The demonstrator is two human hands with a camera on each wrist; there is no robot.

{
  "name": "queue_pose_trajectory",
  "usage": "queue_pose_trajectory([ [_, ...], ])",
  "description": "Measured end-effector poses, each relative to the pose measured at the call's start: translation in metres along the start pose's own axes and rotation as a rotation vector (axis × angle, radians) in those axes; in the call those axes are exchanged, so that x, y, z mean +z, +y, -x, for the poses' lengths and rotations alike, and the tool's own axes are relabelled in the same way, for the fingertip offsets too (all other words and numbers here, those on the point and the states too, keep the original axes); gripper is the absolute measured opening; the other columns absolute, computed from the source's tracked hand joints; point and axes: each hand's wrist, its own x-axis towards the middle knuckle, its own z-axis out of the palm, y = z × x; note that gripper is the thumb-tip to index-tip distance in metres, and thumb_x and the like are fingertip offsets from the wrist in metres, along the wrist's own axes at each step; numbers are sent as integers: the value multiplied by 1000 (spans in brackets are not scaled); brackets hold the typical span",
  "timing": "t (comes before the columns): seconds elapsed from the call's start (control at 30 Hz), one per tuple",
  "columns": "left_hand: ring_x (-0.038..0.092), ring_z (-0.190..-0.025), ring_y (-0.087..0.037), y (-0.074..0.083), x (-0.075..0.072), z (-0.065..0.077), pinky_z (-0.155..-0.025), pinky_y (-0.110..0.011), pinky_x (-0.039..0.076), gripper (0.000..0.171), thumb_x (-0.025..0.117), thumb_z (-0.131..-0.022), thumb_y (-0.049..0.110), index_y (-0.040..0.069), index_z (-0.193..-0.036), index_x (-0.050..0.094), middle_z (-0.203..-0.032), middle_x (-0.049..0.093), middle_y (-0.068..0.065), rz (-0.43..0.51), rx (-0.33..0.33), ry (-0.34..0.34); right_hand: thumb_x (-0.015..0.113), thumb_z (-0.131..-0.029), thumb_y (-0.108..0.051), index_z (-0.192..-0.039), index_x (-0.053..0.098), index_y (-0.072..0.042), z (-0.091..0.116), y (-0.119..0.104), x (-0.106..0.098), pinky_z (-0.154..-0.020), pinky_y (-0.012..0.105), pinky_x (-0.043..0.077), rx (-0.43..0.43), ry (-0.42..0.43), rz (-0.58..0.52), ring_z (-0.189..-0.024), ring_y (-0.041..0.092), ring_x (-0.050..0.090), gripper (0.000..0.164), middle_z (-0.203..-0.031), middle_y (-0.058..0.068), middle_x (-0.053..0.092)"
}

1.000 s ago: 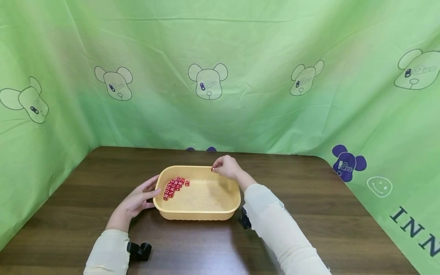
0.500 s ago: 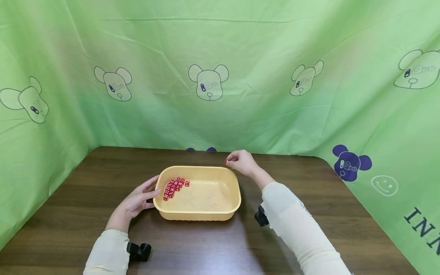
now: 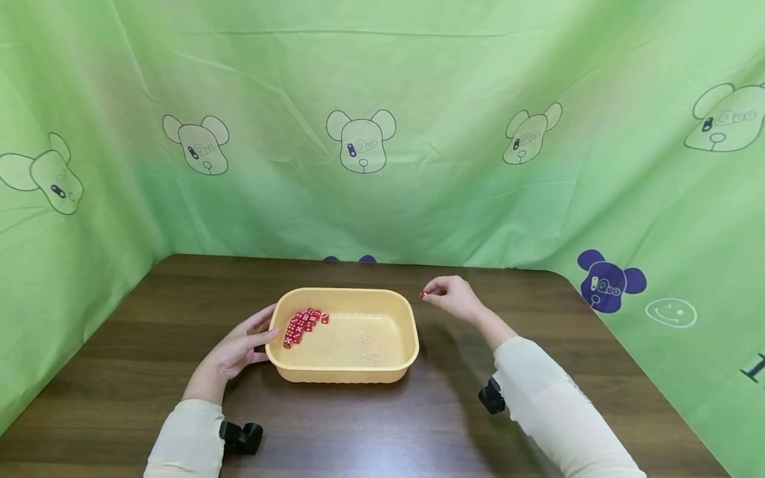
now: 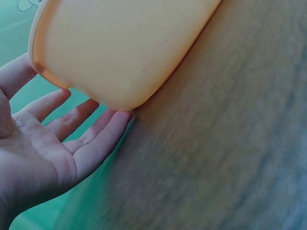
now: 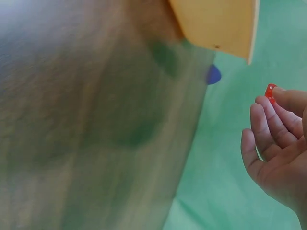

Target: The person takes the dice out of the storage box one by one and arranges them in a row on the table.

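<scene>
A yellow plastic tub (image 3: 343, 375) stands on the table, with a cluster of red dice (image 3: 299, 328) along its inner left side. At the tub's left end my left hand (image 3: 239, 345) holds it, thumb over the rim and fingertips against the outer wall, as the left wrist view also shows. To the right of the tub, my right hand (image 3: 457, 297) pinches one red die (image 5: 270, 92) between thumb and fingers, held above the table. The other fingers of that hand are bent loosely.
The brown wooden table (image 3: 149, 332) extends on all sides of the tub. Green cloth (image 3: 448, 199) printed with bear heads hangs behind it and at both sides. Black wrist cameras (image 3: 242, 438) sit on both sleeves.
My right hand has moved from above the tub's back right rim out to the right, first rising, then lowering, with the die still pinched. My left hand and the tub have stayed put.
</scene>
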Motion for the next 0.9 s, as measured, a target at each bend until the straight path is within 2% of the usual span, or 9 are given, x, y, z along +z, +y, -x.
queue_pose_trajectory([
  [0.3, 42, -108, -30, 1, 0, 0, -76, -41, 44, 63, 52, -85, 8, 14, -138, 19, -139, 14, -16, 4, -4, 5, 62, -76, -5, -79, 63, 0, 18, 19, 9, -56, 27, 41, 17, -41, -40, -62, 12, 51, 6, -72, 13, 61],
  [0.4, 39, -110, -32, 1, 0, 1, -77, -42, 43, 63, 51, -86, 7, 12, -139, 17, -140, 12, -17, 11, 6, -18, 61, -75, -4, -78, 63, 1, 22, 23, 12, -54, 26, 42, 26, -62, -59, -60, 13, 51, 5, -71, 14, 61],
  [0.53, 34, -114, -35, 1, -1, 1, -78, -43, 42, 63, 48, -87, 6, 11, -139, 14, -140, 9, -19, 25, 24, -57, 61, -75, -2, -77, 62, 1, 27, 27, 17, -51, 26, 42, 42, -92, -79, -57, 15, 53, 4, -69, 13, 60],
  [0.9, 34, -114, -35, 2, -1, 2, -78, -42, 43, 62, 48, -87, 5, 11, -139, 15, -140, 10, -18, 27, 22, -53, 61, -75, -2, -76, 62, 1, 37, 38, 27, -47, 22, 40, 28, -143, -62, -54, 11, 49, 3, -62, 6, 57],
])
